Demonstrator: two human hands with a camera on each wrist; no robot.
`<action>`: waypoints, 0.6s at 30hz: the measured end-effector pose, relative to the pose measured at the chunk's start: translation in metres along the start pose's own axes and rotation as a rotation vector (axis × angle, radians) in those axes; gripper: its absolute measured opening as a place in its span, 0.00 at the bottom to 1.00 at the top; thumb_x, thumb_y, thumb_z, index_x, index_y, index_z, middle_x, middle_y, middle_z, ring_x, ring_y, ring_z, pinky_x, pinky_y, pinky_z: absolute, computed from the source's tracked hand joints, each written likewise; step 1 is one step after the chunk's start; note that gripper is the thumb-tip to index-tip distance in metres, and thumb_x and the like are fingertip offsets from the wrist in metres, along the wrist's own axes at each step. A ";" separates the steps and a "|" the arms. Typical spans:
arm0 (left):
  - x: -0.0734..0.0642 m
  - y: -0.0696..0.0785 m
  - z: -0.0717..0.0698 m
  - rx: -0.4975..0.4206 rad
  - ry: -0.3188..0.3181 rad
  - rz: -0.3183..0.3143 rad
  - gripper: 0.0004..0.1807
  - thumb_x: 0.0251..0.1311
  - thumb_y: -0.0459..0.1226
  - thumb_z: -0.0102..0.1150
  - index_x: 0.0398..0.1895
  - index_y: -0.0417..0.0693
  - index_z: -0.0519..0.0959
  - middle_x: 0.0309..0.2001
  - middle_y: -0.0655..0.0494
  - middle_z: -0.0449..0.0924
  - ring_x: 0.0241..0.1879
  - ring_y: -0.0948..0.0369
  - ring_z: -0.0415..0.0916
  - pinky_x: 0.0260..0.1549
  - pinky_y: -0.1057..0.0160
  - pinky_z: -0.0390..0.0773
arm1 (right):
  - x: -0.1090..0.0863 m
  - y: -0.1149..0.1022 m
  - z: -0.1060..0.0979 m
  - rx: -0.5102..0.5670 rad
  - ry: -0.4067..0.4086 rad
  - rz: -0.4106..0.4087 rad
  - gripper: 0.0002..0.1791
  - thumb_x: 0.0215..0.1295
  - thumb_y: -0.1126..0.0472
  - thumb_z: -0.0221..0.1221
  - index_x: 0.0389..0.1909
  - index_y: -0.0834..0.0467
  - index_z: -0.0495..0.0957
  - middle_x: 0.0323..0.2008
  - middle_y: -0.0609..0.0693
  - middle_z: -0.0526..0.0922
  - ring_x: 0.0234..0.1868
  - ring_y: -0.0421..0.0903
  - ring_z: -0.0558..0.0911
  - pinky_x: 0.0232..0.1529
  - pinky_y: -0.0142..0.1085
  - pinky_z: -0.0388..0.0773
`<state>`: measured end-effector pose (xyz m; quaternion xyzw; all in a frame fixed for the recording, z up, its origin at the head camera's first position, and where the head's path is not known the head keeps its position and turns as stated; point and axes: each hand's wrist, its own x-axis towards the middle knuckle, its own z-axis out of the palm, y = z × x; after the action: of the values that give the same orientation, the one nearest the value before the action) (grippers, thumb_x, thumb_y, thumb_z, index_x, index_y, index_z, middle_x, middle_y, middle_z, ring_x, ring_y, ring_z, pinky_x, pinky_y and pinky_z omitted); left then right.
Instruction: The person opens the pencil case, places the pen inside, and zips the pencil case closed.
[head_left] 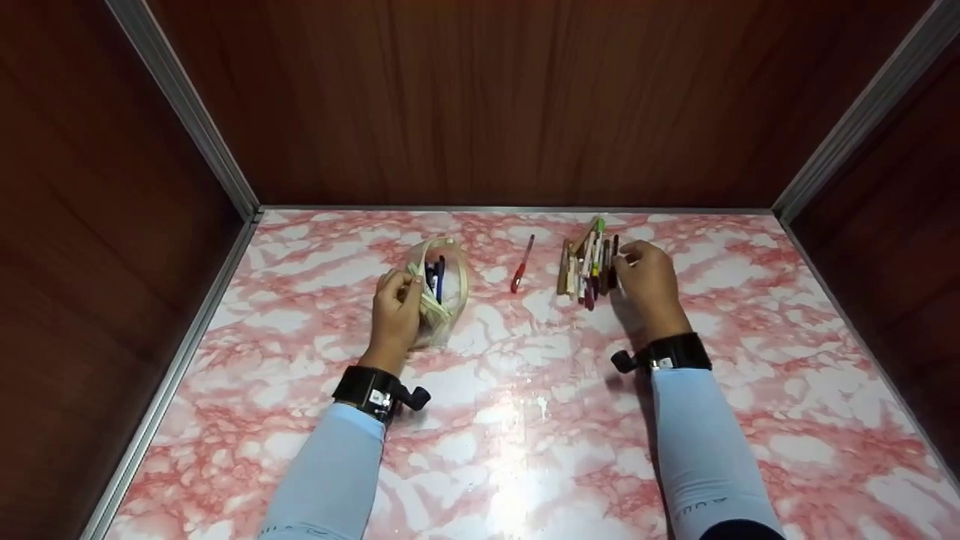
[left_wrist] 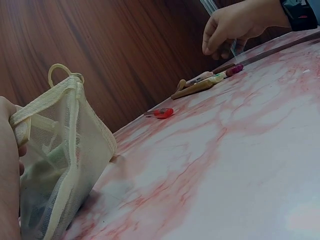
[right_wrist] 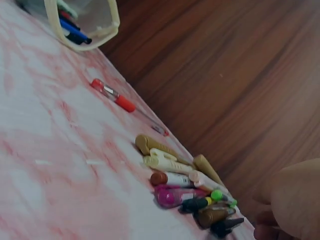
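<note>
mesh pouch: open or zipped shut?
Open. The mesh pouch gapes at its mouth, pens showing inside; the left hand holds its rim.

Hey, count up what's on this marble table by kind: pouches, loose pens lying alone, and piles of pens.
Cream mesh pouch, held by the left hand: 1
Red pen lying alone: 1
Pile of mixed pens and markers, touched by the right hand: 1 (too bunched to count singly)
Total: 3
</note>
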<state>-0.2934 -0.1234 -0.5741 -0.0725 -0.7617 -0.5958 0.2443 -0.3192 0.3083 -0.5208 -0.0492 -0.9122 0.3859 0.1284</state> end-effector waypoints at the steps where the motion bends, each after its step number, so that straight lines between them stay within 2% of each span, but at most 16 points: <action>1: 0.000 0.000 0.000 0.000 0.003 0.003 0.10 0.78 0.32 0.64 0.35 0.36 0.82 0.38 0.48 0.78 0.43 0.62 0.71 0.47 0.67 0.73 | 0.000 0.002 0.000 -0.017 -0.011 0.006 0.19 0.83 0.60 0.61 0.64 0.68 0.84 0.57 0.70 0.88 0.55 0.67 0.86 0.60 0.61 0.82; 5: 0.000 0.001 0.000 -0.010 0.008 0.001 0.11 0.78 0.32 0.64 0.34 0.35 0.82 0.37 0.50 0.77 0.43 0.62 0.71 0.47 0.67 0.72 | 0.001 0.009 0.001 -0.075 -0.077 0.019 0.23 0.85 0.58 0.61 0.72 0.67 0.81 0.56 0.71 0.86 0.54 0.68 0.85 0.61 0.63 0.81; 10: 0.000 -0.001 0.001 -0.034 0.004 -0.014 0.11 0.79 0.31 0.64 0.34 0.36 0.83 0.38 0.49 0.77 0.43 0.61 0.71 0.46 0.67 0.73 | 0.003 0.012 0.002 -0.118 -0.123 0.007 0.24 0.84 0.59 0.62 0.74 0.65 0.81 0.52 0.70 0.87 0.51 0.66 0.85 0.58 0.62 0.81; 18: 0.000 -0.002 0.001 -0.036 0.005 -0.018 0.11 0.78 0.32 0.65 0.34 0.36 0.82 0.39 0.47 0.78 0.43 0.62 0.71 0.46 0.68 0.74 | 0.003 0.009 0.002 -0.149 -0.195 0.014 0.25 0.81 0.63 0.58 0.73 0.66 0.82 0.62 0.72 0.88 0.63 0.68 0.87 0.65 0.62 0.83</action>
<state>-0.2942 -0.1231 -0.5765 -0.0685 -0.7508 -0.6117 0.2394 -0.3230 0.3142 -0.5277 -0.0273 -0.9462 0.3207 0.0322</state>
